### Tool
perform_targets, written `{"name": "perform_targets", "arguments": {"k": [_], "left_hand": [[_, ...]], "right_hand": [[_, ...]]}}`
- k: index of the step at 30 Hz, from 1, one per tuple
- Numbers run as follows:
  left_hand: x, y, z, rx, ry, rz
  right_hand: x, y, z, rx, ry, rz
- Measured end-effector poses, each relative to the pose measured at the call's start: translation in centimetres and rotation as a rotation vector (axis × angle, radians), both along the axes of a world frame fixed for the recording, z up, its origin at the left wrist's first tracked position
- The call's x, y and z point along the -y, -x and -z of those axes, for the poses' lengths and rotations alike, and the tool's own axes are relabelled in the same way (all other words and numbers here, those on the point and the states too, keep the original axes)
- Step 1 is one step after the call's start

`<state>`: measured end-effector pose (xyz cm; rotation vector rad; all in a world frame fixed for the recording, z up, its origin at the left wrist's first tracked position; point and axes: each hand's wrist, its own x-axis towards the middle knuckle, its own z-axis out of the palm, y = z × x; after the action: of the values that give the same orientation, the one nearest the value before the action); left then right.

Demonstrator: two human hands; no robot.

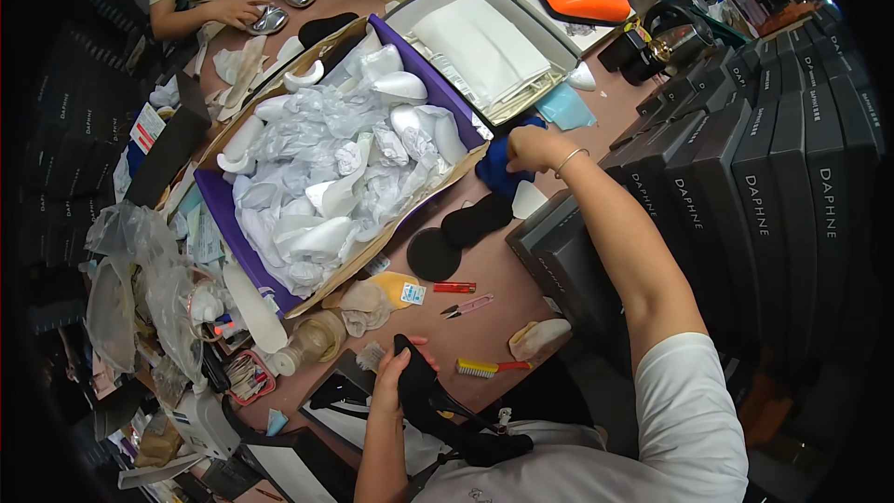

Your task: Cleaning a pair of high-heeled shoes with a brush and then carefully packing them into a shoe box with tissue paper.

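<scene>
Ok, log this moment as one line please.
left hand: holds black high-heeled shoe | right hand: reaching out, on blue cloth | beside: purple box of white paper

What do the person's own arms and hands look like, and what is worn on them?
Both forearms are bare. The right hand has a thin silver bangle at its wrist, and a short white sleeve covers the upper arm. The left hand wears no glove, and no ring or watch is visible.
</scene>
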<state>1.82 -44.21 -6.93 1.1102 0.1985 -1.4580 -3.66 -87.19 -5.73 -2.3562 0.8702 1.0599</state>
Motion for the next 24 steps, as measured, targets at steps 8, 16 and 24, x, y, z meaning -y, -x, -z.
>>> {"name": "perform_targets", "arguments": {"k": [8, 16, 24], "left_hand": [[-0.1, -0.5, 0.4, -0.021, -0.063, -0.029], [-0.3, -0.7, 1.4, -0.049, -0.063, -0.043], [0.0, -0.8, 0.7, -0.023, -0.036, -0.013]], "right_hand": [[2.0, 4.1, 7.0, 0.308, 0.267, -0.05], [1.3, 7.7, -5.7, 0.707, 0.435, 0.503], [-7.1, 3.9, 1.1, 0.407, 0.25, -0.159]]}}
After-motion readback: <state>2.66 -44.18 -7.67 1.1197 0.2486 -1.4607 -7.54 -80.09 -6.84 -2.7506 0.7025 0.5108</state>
